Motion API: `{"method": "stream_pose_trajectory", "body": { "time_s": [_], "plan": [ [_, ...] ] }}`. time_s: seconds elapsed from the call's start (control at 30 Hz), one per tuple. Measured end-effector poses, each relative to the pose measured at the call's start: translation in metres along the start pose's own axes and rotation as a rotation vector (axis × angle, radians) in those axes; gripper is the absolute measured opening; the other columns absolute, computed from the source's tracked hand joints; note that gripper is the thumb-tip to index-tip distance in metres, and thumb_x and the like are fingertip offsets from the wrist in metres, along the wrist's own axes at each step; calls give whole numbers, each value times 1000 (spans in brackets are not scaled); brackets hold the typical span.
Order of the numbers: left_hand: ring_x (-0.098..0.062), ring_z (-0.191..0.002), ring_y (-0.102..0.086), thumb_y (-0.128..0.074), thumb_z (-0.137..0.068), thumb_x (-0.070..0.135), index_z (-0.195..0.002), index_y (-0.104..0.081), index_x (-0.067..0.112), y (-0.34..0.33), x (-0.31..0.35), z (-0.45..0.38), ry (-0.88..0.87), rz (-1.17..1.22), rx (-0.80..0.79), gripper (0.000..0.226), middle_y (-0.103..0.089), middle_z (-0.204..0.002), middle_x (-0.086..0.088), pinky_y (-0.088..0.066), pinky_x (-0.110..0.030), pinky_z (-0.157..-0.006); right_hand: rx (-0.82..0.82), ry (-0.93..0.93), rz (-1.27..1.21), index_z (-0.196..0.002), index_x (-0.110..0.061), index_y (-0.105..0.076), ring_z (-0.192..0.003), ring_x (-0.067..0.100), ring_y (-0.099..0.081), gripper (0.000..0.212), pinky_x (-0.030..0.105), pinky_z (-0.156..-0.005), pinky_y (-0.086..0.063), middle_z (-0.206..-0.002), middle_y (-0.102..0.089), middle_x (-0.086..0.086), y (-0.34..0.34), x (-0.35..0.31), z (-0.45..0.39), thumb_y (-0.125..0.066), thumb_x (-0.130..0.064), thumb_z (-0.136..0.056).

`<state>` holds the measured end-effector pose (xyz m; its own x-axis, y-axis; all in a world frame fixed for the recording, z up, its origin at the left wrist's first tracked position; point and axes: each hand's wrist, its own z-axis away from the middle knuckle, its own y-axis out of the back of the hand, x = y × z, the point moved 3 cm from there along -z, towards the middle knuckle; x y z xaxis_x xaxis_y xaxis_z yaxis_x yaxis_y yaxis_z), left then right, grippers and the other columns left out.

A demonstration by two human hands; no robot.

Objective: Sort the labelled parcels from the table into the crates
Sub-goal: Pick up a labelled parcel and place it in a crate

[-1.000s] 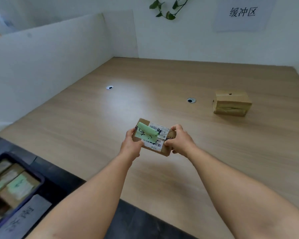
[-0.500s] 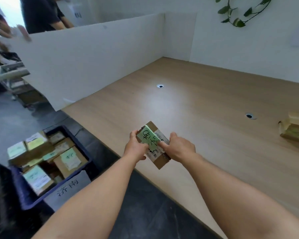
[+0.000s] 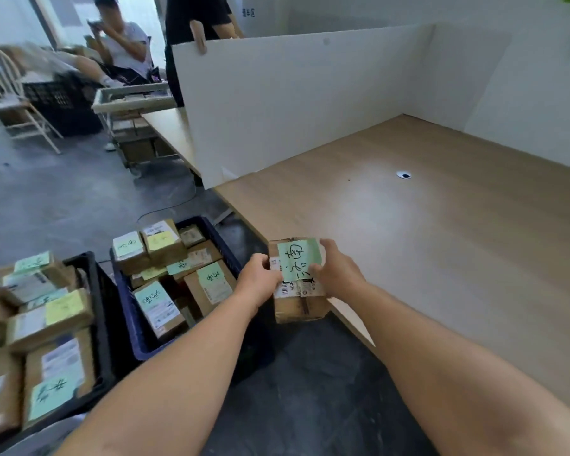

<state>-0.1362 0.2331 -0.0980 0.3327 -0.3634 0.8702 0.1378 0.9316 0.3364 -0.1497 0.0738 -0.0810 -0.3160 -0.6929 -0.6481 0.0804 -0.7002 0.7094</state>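
At the far left a black crate (image 3: 94, 311) stands on the floor, packed with brown parcels that lie label side up, presumably so that each destination slip can be read at a glance. Just beside it, to the right, the blue crate (image 3: 130, 324) holds more parcels the same way, most of them carrying a green slip with handwriting on it; these look much like the writing on the slip in hand, though the blur makes a sure match hard to call. Further right, the left hand (image 3: 256, 280) grips the near left edge of the parcel (image 3: 298, 301), fingers curled round the cardboard, while the right hand (image 3: 338, 274) holds the opposite side with its thumb pressed on the green slip (image 3: 299, 258). The two-handed hold keeps the box level and its label turned up toward the face, which suits reading it before choosing a crate. The parcel is lifted clear, hanging over the near edge of the table (image 3: 441, 241) and above the dark floor, close to the blue crate's right wall. That position suggests the label has been read and the box is headed for the blue crate; a short carry to the left and a lowering onto the stack would finish it. The white partition (image 3: 293, 103) fences the table off behind.
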Motion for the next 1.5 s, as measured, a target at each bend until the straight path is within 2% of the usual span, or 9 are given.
{"method": "stream_pose_trajectory", "body": {
  "time_s": [0.2,0.37,0.53,0.7,0.83,1.0,1.2,1.37,1.5],
  "plan": [
    [-24,-108,-61,-58,-88,6,-151,-15,39,58,-25,-12,24,-16,-105,83,-59,-129,-2,-51,-47,-94,-122,47,-56,-151,-42,-3,-91,24,-66,80,42,-68,-61,-117,-61,7,-48,-48,-17,-54,-13,-97],
    [-18,-98,-56,-54,-91,0,-153,-11,28,100,-46,-17,102,14,-67,80,-52,-135,-5,-48,-27,-67,-189,60,-71,-142,-30,-25,-86,25,-69,64,40,-63,-61,-114,-64,5,-84,-77,-33,-56,-2,-92],
    [-25,-106,-58,-56,-90,3,-139,-38,19,125,-79,-37,196,52,25,55,-56,-127,-6,-52,-47,-91,-175,64,-71,-118,-18,-36,-86,24,-69,38,35,-59,-61,-103,-62,6,-114,-94,-53,-59,-4,-91],
    [-27,-106,-59,-56,-87,-3,-136,-43,31,136,-97,-67,235,124,26,61,-53,-130,-8,-54,-35,-68,-259,38,-94,-107,-17,-38,-87,23,-69,29,32,-57,-60,-106,-63,7,-148,-98,-88,-61,-7,-92],
    [-25,-109,-51,-64,-80,-6,-135,-47,27,155,-103,-105,307,86,234,66,-34,-134,-10,-50,-36,-92,-304,59,-135,-110,-18,-40,-84,15,-67,29,34,-64,-60,-104,-63,2,-170,-104,-131,-62,-10,-92],
    [-17,-96,-42,-74,-82,13,-139,-36,7,173,-97,-148,391,128,551,69,-20,-143,-12,-40,-25,-86,-369,85,-105,-121,-21,-43,-74,2,-59,37,20,-57,-49,-99,-60,-7,-186,-116,-195,-65,-26,-92],
    [-10,-78,-57,-70,-84,8,-125,-52,8,177,-105,-213,449,286,566,44,-59,-121,-9,-40,-19,-54,-424,55,-82,-121,-20,-46,-74,2,-59,33,19,-56,-49,-107,-65,-3,-204,-121,-262,-63,-26,-93],
    [-15,-106,-51,-53,-91,-5,-152,-22,28,176,-118,-240,450,365,468,76,-42,-145,-4,-42,-18,-67,-450,44,-73,-119,-23,-47,-72,0,-55,26,16,-51,-44,-106,-61,-5,-228,-122,-296,-58,-23,-96],
    [-21,-112,-54,-54,-90,-6,-150,-25,30,177,-134,-263,508,444,447,76,-50,-136,-7,-51,-34,-84,-446,-5,-125,-135,-30,-40,-75,3,-56,39,19,-52,-45,-116,-61,-2,-249,-131,-318,-50,-19,-99]
  ]
}}
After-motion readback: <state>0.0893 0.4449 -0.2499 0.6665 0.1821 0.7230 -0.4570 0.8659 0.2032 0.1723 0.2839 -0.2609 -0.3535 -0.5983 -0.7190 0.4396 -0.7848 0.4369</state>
